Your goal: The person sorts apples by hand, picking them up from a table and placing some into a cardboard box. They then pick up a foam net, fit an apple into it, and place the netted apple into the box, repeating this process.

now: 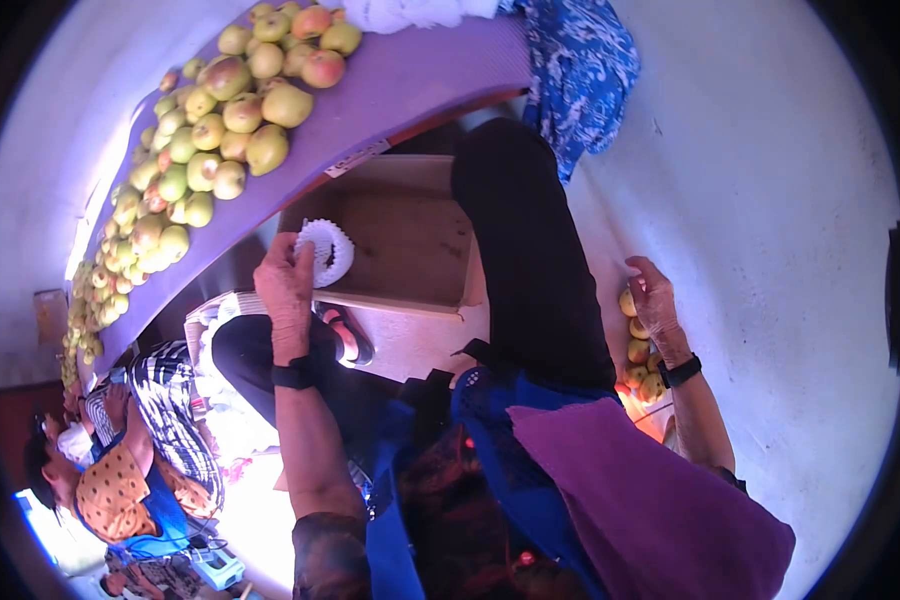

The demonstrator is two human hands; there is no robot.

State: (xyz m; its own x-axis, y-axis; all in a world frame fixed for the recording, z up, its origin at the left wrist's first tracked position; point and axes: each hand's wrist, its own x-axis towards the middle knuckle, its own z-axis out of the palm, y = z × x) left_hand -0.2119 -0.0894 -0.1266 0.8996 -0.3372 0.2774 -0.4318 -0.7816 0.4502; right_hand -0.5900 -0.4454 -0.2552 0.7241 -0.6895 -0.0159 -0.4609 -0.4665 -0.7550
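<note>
In the head view, the left hand (pixel 285 285) pinches a white foam net (pixel 338 250) between thumb and fingers, gripping the net's near side. The net is bunched into a ring and hangs over the corner of a cardboard box (pixel 410 235), which stands low beside the tabletop (pixel 425 70) with its inside facing up. The right hand (pixel 652 295) is well apart on the other side of the body, open, its fingers loosely bent and parted with nothing seen between them. It is just above a cluster of yellow and reddish apples (pixel 639 350); whether it touches them I cannot tell. Each wrist wears a black band (pixel 680 372). On the purple-covered tabletop lies a long heap of green-yellow fruit (pixel 205 130), some of it blushed red, running along the far side. White material (pixel 415 12) lies at its far end, and a blue patterned cloth (pixel 580 80) hangs beside that. A purple cloth (pixel 650 490) drapes across the wearer's right side, near the dark trousers (pixel 530 250). A sandalled foot (pixel 348 338) shows near the box. At lower left, another person (pixel 120 495) in an orange dotted top sits near the tabletop.
</note>
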